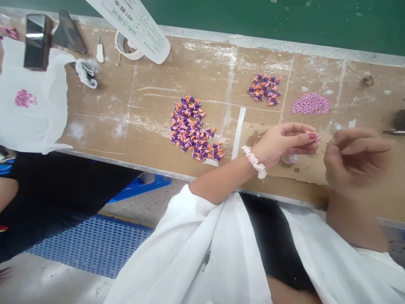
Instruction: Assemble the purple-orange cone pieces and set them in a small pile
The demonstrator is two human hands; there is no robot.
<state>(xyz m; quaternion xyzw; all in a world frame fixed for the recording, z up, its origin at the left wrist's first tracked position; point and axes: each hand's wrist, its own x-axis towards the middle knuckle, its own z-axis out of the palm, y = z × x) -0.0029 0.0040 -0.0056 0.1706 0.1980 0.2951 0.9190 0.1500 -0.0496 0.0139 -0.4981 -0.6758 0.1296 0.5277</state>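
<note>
My left hand point(286, 143) pinches a small figurine point(318, 138) with pink and orange showing; the fingers cover most of it. Close by on the right, my right hand point(356, 158) is smeared by motion. Its thumb and forefinger are pressed together, with a tiny dark tip between them too small to name. Beneath my left hand a small clear round dish point(291, 158) rests on a stained cardboard sheet point(278, 171). Beyond my hands lie a heap of small pink pieces point(310, 104) and a cluster of purple-and-orange figurines point(265, 89).
A larger group of figurines point(191, 128) spreads over the middle of the cardboard-covered table point(152, 126). A white bottle point(136, 29), a tape roll point(122, 44) and a black block point(37, 42) stand toward the back left. At left, another person's dark-clothed leg point(63, 190) shows beside white cloth point(47, 118).
</note>
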